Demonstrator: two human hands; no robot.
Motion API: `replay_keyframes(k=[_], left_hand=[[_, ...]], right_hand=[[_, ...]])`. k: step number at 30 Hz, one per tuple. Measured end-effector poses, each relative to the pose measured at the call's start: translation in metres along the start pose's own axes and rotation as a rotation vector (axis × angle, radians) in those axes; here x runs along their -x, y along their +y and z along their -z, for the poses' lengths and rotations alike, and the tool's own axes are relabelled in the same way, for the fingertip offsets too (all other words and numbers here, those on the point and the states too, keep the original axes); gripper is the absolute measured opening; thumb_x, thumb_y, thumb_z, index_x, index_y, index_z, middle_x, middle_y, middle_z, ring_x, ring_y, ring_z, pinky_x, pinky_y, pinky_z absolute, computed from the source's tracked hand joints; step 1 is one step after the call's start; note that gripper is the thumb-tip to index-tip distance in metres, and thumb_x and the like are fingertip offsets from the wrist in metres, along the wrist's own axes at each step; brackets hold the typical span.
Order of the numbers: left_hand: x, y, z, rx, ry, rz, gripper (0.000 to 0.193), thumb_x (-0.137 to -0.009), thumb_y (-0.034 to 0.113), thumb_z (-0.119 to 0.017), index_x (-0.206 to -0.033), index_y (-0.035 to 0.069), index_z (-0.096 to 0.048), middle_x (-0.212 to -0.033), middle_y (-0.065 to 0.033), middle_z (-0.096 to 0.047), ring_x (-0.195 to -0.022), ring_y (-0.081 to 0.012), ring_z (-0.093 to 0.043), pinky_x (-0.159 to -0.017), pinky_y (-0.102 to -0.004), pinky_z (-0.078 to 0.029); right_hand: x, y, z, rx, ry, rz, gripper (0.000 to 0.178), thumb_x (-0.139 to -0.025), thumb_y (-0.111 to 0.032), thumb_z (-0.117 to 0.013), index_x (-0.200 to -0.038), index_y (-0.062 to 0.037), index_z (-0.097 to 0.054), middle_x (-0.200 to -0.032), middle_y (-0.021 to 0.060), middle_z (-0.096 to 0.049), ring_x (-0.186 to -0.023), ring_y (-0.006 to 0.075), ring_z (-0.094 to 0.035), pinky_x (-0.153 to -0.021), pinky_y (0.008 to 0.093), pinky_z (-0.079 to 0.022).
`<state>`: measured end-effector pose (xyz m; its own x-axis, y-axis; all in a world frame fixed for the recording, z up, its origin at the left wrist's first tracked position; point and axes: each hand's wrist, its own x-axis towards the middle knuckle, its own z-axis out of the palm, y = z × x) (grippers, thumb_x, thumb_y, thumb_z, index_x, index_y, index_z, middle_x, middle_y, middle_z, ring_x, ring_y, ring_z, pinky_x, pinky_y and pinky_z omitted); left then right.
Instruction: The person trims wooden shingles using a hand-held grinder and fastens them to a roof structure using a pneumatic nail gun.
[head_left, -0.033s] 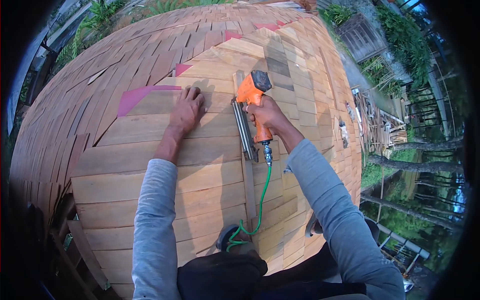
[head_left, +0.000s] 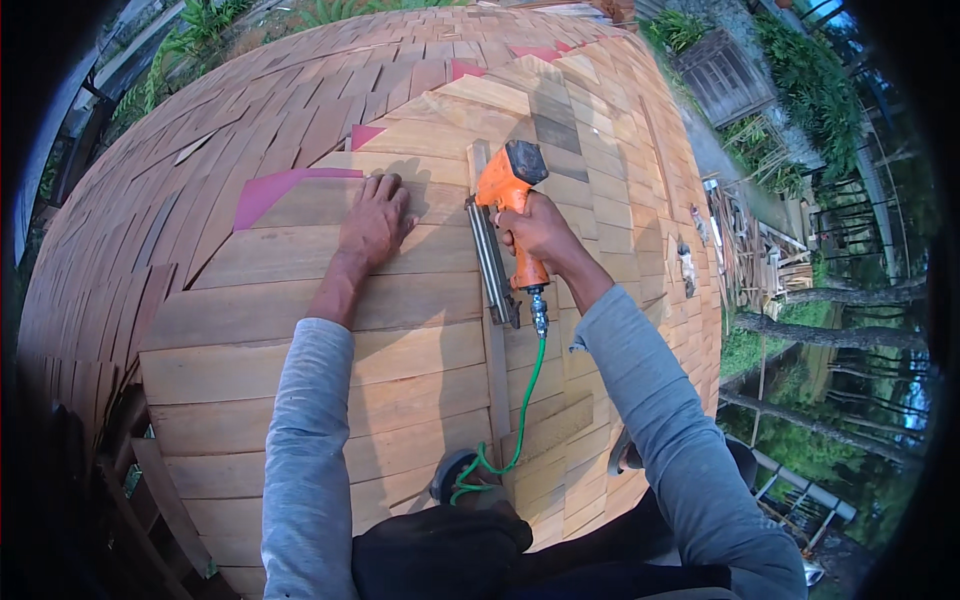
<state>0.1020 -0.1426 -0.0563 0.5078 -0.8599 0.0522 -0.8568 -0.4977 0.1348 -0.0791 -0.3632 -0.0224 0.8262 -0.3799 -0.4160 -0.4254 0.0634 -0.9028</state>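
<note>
An orange nail gun [head_left: 508, 180] with a black cap and a long silver magazine is gripped by my right hand [head_left: 543, 235], fingers wrapped round its handle. Its nose end lies over a narrow wooden strip [head_left: 496, 370] that runs down the roof between the shingles. A green air hose [head_left: 527, 400] hangs from the fitting under the handle and coils by my foot. To the left, my left hand [head_left: 375, 222] rests palm down on a wooden shingle [head_left: 310, 205], fingers stretched forward and holding nothing. Magenta sheeting [head_left: 262, 198] shows beside that shingle's left end.
Overlapping wooden shingles cover the curved roof, redder on the left slope [head_left: 290, 95]. An open framed gap [head_left: 130, 460] lies at the lower left. My shoe [head_left: 455, 476] stands on the shingles. Beyond the right edge are a scrap wood pile [head_left: 765, 250] and tree trunks [head_left: 830, 330].
</note>
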Motion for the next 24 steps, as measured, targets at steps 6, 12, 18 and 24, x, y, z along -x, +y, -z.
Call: replay_keyframes(k=[6,12,18,24], left_hand=[[0.008,0.008,-0.002,-0.193,-0.095,0.04,0.05,-0.103,0.042,-0.057,-0.139,0.008,-0.055,-0.159,-0.0164,-0.044,-0.153,-0.0337,-0.033,-0.128,-0.0521,-0.021],[0.006,0.014,-0.006,-0.224,-0.057,0.014,0.049,-0.103,0.042,-0.056,-0.137,0.007,-0.056,-0.16,-0.0162,-0.043,-0.153,-0.0331,-0.033,-0.128,-0.0525,-0.021],[0.006,0.013,-0.007,-0.22,-0.017,0.012,0.049,-0.104,0.044,-0.054,-0.135,0.006,-0.06,-0.157,-0.015,-0.047,-0.152,-0.0317,-0.035,-0.128,-0.0511,-0.022],[0.014,0.006,-0.008,-0.228,-0.057,0.001,0.047,-0.106,0.043,-0.051,-0.135,0.007,-0.061,-0.156,-0.0135,-0.05,-0.151,-0.0308,-0.037,-0.127,-0.0497,-0.024]], right_hand=[[0.05,-0.015,0.012,0.156,-0.015,0.04,0.027,-0.094,-0.013,-0.065,-0.115,0.0048,-0.06,-0.08,0.0065,-0.064,-0.063,0.0146,-0.065,-0.061,0.0333,-0.056],[0.032,0.002,0.008,0.233,-0.16,-0.132,0.029,-0.096,-0.006,-0.06,-0.123,0.0037,-0.059,-0.096,0.009,-0.071,-0.062,0.0105,-0.059,-0.055,0.0296,-0.052],[0.038,0.004,0.002,0.224,-0.12,-0.121,0.025,-0.096,-0.007,-0.061,-0.118,0.0037,-0.059,-0.089,0.0068,-0.068,-0.062,0.0118,-0.06,-0.056,0.0309,-0.053],[0.089,0.007,-0.001,0.214,-0.01,-0.029,0.024,-0.094,-0.011,-0.065,-0.108,0.006,-0.057,-0.084,0.0103,-0.067,-0.065,0.017,-0.069,-0.061,0.0344,-0.057]])
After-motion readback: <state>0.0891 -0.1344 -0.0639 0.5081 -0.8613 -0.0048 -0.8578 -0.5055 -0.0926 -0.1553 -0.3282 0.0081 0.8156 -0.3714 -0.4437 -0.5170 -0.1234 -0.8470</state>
